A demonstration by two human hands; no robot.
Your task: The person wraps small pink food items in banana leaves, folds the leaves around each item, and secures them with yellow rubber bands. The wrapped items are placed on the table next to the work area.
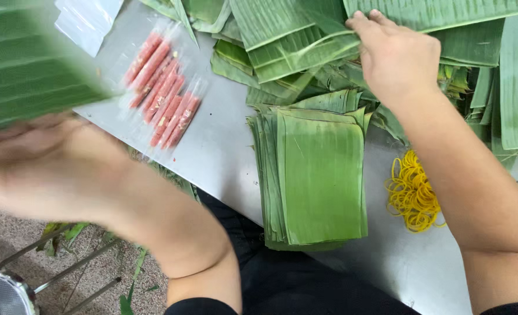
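A single head-worn camera looks steeply down, from close range, onto a grey metal table (224, 151) spread with cut green banana leaves (320, 175); the wearer's forearms fill the foreground, with floor visible at lower left.

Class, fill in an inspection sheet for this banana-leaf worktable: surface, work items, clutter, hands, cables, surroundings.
Surface: grey metal table.
Work items: stack of cut banana leaves; loose leaf pile behind it.
Clutter: pink sausages in clear wrap; yellow rubber bands; clear plastic bag.
Hands: left hand blurred, under a leaf, grip unclear; right hand grips the loose pile.
Cables: nothing seen.
Surroundings: metal stool, leaf scraps on the floor.
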